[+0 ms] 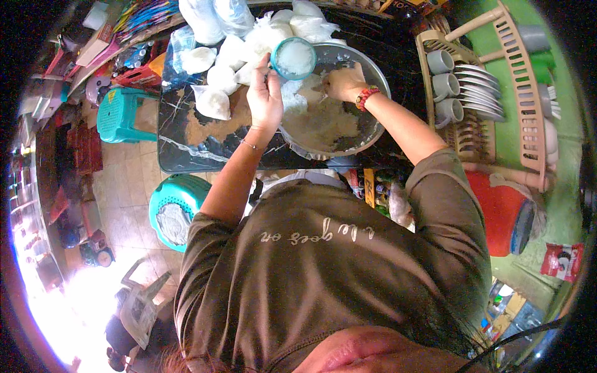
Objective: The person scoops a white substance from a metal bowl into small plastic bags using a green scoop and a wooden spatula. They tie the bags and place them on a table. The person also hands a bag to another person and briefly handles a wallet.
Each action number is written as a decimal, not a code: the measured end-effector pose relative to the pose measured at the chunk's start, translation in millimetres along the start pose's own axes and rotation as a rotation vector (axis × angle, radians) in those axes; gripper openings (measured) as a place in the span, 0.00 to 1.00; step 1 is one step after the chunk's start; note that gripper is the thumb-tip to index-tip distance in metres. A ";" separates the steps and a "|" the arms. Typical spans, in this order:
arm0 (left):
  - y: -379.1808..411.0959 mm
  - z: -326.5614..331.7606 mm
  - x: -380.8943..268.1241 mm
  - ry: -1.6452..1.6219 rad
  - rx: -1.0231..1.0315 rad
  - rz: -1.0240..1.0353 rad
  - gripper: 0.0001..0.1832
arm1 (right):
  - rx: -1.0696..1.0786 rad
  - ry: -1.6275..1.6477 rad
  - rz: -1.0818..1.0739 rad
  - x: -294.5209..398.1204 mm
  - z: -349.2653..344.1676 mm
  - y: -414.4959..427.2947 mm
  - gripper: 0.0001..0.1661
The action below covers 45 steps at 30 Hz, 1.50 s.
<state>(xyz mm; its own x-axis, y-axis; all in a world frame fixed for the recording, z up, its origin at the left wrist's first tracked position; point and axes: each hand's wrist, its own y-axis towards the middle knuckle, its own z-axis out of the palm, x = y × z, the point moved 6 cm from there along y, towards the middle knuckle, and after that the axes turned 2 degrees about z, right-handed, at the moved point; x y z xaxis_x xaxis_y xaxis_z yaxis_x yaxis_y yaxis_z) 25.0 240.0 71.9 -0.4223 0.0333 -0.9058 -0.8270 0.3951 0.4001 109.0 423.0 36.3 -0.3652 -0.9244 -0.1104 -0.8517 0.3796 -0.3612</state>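
My left hand (pixel 266 100) holds a small teal round container (pixel 294 58) filled with white granular material, over the left rim of a wide metal basin (pixel 378 77). A heap of white granules (pixel 294 95) lies in the basin just below it. My right hand (pixel 344 83), with a red beaded bracelet at the wrist, is inside the basin with its fingers curled. Whether it grips anything is hidden. Left of the basin, several knotted clear plastic bags of white material (pixel 212 101) are piled on the black marbled table (pixel 210 161).
A beige dish rack (pixel 520 93) with grey mugs (pixel 445 86) and stacked white plates (pixel 480 91) stands to the right. A teal stool (pixel 123 114) is at the table's left end. Near my left elbow is a teal perforated basket (pixel 161 191). A red container (pixel 499 219) sits below the rack.
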 end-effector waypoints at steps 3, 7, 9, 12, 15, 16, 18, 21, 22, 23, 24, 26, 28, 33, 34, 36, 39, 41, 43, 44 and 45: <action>0.7 -0.3 1.2 0.010 -0.004 0.010 0.20 | -0.012 -0.039 -0.150 2.1 15.7 -0.7 0.13; -0.8 -0.8 3.6 -0.027 0.003 -0.004 0.18 | -0.084 0.085 -0.220 5.8 17.3 -17.6 0.14; -0.6 0.1 5.1 -0.013 -0.004 0.032 0.16 | -0.012 0.132 -0.113 2.6 24.5 -22.1 0.14; -0.3 2.8 4.5 -0.045 0.006 0.047 0.12 | 0.062 0.212 -0.010 1.2 23.2 -39.3 0.16; 0.0 0.9 -2.0 -0.026 0.011 0.037 0.09 | 0.078 0.263 -0.001 -1.5 30.4 -45.3 0.17; -0.5 1.0 -0.7 -0.031 0.013 0.033 0.09 | 0.054 0.320 -0.031 -1.0 29.4 -48.0 0.17; -0.5 1.2 3.0 -0.041 0.017 0.027 0.08 | 0.029 0.378 -0.058 0.8 26.4 -51.6 0.17; 0.7 2.8 5.2 -0.073 0.033 -0.002 0.08 | 0.021 0.437 -0.059 1.1 22.3 -57.0 0.16; 0.8 3.1 4.5 -0.082 0.040 0.002 0.08 | 0.015 0.491 -0.064 -1.3 21.9 -61.4 0.16; 0.1 2.6 3.1 -0.090 0.045 0.006 0.08 | 0.008 0.545 -0.069 -2.4 21.6 -65.6 0.16; 0.6 2.7 -0.6 -0.100 0.050 0.013 0.08 | -0.023 0.554 -0.070 -2.1 20.0 -68.5 0.17; -2.0 2.4 -9.4 -0.175 0.050 -0.053 0.08 | 0.039 0.455 -0.034 -6.0 14.9 -64.3 0.17; -1.5 2.0 -10.1 -0.145 0.066 -0.048 0.08 | 0.029 0.416 -0.012 -8.3 -2.1 -63.7 0.15; 1.1 3.6 -5.5 -0.153 0.064 -0.023 0.07 | 0.021 0.103 0.128 -6.1 44.0 -18.4 0.17; 1.4 2.2 -6.1 -0.140 0.064 -0.027 0.07 | 0.142 0.173 0.169 0.9 53.3 -17.3 0.18; 2.1 0.8 -0.7 -0.149 0.059 -0.028 0.07 | 0.162 0.316 0.045 8.7 41.4 -30.2 0.19; 1.2 -0.6 -1.1 -0.163 0.053 -0.038 0.07 | 0.170 0.425 0.016 9.8 51.5 -27.6 0.22; 0.7 -0.1 -0.5 -0.175 0.051 -0.042 0.07 | 0.145 0.478 0.066 10.2 45.4 -35.3 0.21; -0.6 2.7 3.8 -0.193 0.059 -0.039 0.07 | 0.090 0.500 0.144 8.3 47.2 -39.4 0.20; -0.5 3.7 4.8 -0.226 0.055 -0.044 0.07 | 0.056 0.504 0.190 7.2 48.5 -42.0 0.20; -1.6 3.3 5.7 -0.257 0.046 -0.052 0.07 | 0.020 0.520 0.171 11.5 41.9 -49.2 0.19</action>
<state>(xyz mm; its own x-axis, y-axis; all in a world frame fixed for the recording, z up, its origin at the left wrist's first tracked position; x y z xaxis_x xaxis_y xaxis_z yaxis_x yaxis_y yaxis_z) 25.1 242.6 65.7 -0.2665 0.2420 -0.9330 -0.8246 0.4439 0.3507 162.5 392.1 14.0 -0.6397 -0.7072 0.3010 -0.7584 0.5175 -0.3962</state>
